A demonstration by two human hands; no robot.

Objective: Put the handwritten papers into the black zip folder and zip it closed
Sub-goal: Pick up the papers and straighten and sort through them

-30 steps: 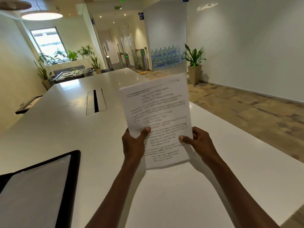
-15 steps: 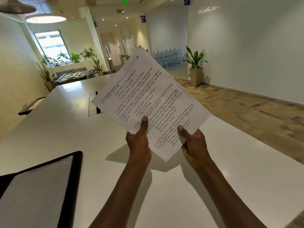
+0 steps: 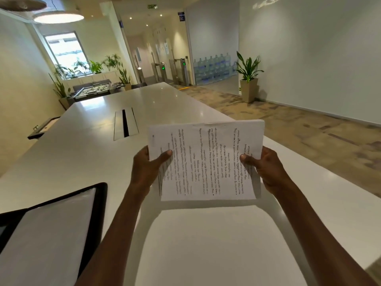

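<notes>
A stack of handwritten papers [image 3: 206, 159] is held above the white table [image 3: 86, 145], turned sideways so the lines of writing run vertically. My left hand [image 3: 147, 168] grips the stack's left edge, thumb on top. My right hand [image 3: 262, 168] grips its right edge the same way. The black zip folder [image 3: 101, 201] lies open at the lower left of the table, with a pale sheet or inner panel [image 3: 49, 238] showing inside it. The folder's left part runs out of view.
A cable slot with a grey lid [image 3: 125, 125] sits in the table's middle, beyond the papers. The table's right edge runs diagonally behind my right arm, with carpeted floor [image 3: 309, 131] past it. A potted plant [image 3: 248, 79] stands by the far wall.
The papers have been rotated from upright to sideways. My hands have shifted from the bottom edge to the left and right edges, and moved further apart.
</notes>
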